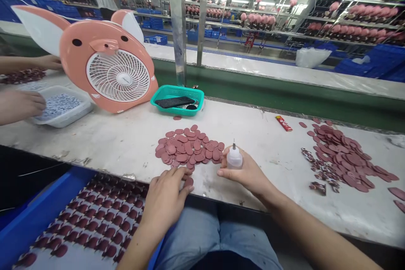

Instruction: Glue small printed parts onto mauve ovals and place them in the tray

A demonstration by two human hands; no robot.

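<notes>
My right hand (245, 173) is wrapped round a small white squeeze bottle (234, 158) with a thin needle tip, held upright on the white table (126, 139). My left hand (166, 196) rests at the table's front edge, its fingertips on a dark red oval piece (189, 182). Just beyond both hands lies a pile of dark red oval pieces (188, 149).
A blue tray (34, 215) at lower left holds rows of red ovals. A bigger red pile (343, 158) lies right. A pink animal-shaped fan (107, 65), a teal basket (177, 99), a red tube (284, 123) and a white tub (61, 105) stand behind. Another person's hands (20, 103) work at left.
</notes>
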